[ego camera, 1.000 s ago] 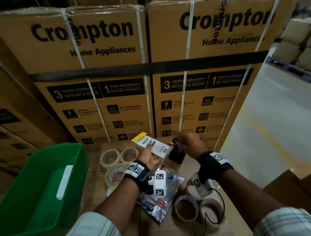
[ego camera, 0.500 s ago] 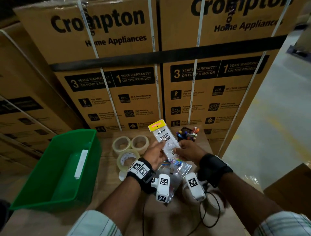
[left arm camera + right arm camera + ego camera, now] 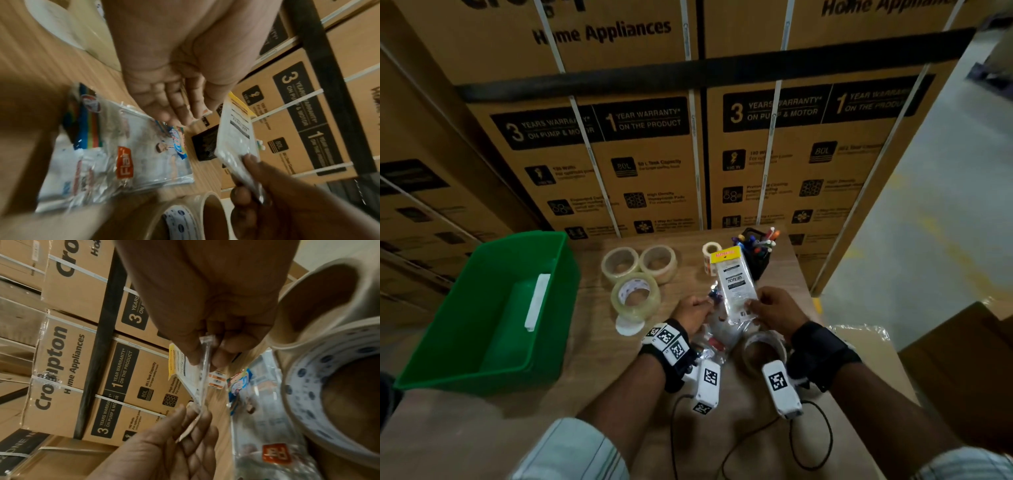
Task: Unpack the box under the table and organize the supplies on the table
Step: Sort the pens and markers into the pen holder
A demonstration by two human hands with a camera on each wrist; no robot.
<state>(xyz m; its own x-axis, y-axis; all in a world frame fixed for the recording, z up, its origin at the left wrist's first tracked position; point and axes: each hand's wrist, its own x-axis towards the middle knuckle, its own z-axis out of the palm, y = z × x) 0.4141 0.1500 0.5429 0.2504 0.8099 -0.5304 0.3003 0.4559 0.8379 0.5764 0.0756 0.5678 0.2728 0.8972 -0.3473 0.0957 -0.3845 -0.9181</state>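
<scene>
A white packet with a yellow header point(image 3: 736, 284) stands tilted above the wooden table point(image 3: 592, 404). My right hand point(image 3: 755, 303) pinches its lower edge between thumb and fingers point(image 3: 218, 360). My left hand point(image 3: 703, 303) is just left of it, its fingers point(image 3: 174, 105) straight and holding nothing. In the right wrist view its fingertips point(image 3: 185, 417) come close to the packet's clear edge point(image 3: 202, 395); I cannot tell if they touch. Under both hands lies a clear bag of pens point(image 3: 123, 154).
A green bin point(image 3: 482, 308) stands at the table's left. Three clear tape rolls point(image 3: 637, 274), a small label roll point(image 3: 710, 255) and a black holder of markers point(image 3: 756, 253) sit at the back. More tape rolls point(image 3: 760, 346) lie under my right wrist. Strapped cartons point(image 3: 647, 154) wall the back.
The packet has passed from my left hand to my right hand, which came back from the marker holder. My left hand has let go and opened. The view has tilted down.
</scene>
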